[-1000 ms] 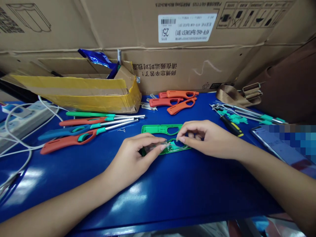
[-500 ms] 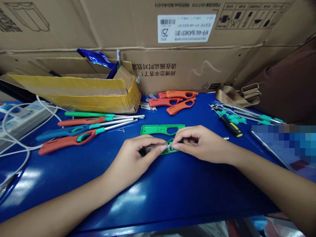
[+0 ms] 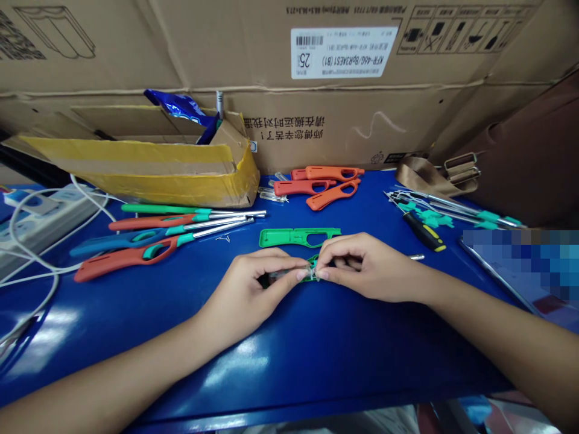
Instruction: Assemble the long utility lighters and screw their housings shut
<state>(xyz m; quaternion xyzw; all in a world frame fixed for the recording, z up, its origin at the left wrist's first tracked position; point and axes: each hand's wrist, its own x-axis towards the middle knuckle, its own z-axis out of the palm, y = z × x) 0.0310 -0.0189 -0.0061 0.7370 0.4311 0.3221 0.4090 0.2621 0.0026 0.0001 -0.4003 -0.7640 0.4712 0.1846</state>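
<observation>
at the centre of the blue table (image 3: 316, 349), the left hand (image 3: 251, 292) is closed in a pinch on a clear tube-like part (image 3: 283, 275), with thumb and forefinger at its end. the right hand (image 3: 368, 268) pinches a green lighter shell (image 3: 312, 265) from the 3 o'clock side. the fingertips of both hands meet over the shell, which lies on the table, mostly covered. a second green shell (image 3: 296, 237) lies just beyond at 12 o'clock, untouched. three orange shells (image 3: 323, 181) sit farther out at 12 o'clock. assembled long-nose lighters (image 3: 172, 226) lie at 10 o'clock, near a taped cardboard box (image 3: 158, 175). a black-and-yellow screwdriver (image 3: 423, 232) lies at 2 o'clock.
</observation>
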